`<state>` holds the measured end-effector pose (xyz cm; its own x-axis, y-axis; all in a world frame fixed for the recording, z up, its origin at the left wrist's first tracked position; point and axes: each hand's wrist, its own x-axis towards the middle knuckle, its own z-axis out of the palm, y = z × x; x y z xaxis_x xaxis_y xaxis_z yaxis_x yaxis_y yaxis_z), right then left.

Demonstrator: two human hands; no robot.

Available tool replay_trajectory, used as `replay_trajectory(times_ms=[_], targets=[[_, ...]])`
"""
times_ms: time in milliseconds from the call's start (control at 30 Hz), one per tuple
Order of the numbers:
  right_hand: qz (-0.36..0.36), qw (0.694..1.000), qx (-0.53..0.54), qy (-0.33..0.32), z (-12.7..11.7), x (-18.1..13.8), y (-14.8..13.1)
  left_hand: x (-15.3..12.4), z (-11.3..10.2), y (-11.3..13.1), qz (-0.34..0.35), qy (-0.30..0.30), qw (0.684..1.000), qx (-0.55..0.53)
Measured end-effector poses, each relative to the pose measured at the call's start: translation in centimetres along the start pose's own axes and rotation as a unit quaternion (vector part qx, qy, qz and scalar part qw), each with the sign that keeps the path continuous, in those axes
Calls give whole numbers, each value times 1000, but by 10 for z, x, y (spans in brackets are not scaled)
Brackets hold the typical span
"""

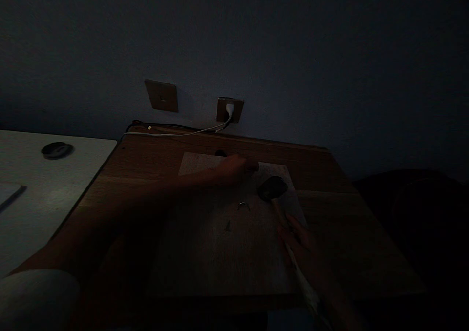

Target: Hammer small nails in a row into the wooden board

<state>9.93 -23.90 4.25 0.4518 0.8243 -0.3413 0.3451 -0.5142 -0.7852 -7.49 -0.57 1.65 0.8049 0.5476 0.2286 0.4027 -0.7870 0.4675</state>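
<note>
The scene is very dark. My left hand (236,167) reaches far across a pale board (220,253) lying on a wooden table (146,160). Its fingers are drawn together near the board's far edge, beside a small dark object (220,153); what they pinch is too dim to name. My right hand (302,245) is wrapped round the wooden handle of a mallet. The mallet's dark head (272,188) rests on the board at its right side. Two small metal bits (243,205) lie on the board between my hands.
A white desk (47,189) adjoins on the left with a dark round object (56,150) and a flat item (10,194). On the wall are a switch plate (161,95) and a socket with a white plug (229,110); its cable (164,134) runs along the table's back edge.
</note>
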Motion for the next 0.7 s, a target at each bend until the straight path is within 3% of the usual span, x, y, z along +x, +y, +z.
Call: replay_trajectory(times_ms=[700], targets=[[-13, 998, 47, -40, 4, -3, -2, 1, 12, -3, -3, 2, 999, -54]])
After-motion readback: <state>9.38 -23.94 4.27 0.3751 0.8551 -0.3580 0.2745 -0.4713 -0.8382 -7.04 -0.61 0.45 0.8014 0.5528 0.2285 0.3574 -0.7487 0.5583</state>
